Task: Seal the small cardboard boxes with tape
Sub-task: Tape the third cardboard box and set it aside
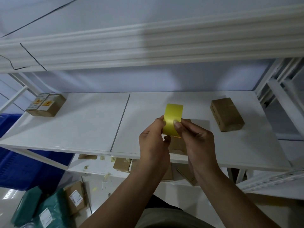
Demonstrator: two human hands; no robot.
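Note:
I hold a roll of yellow tape (172,118) above the white shelf (82,127), in the middle of the head view. My left hand (153,143) grips the roll's left side, thumb near its lower edge. My right hand (195,140) pinches the right side, thumb pressed on the tape's face. Directly under my hands lies a small cardboard box (178,145), mostly hidden. A second small cardboard box (227,114) lies on the shelf to the right. Another box with yellow labels (46,105) sits at the far left.
A white upper shelf (148,46) overhangs the work area. White rack posts (279,89) stand at the right. Below, a lower shelf holds several boxes (122,164) and tape scraps. On the floor lie green parcels (41,209), a labelled box (74,198) and a blue crate (19,163).

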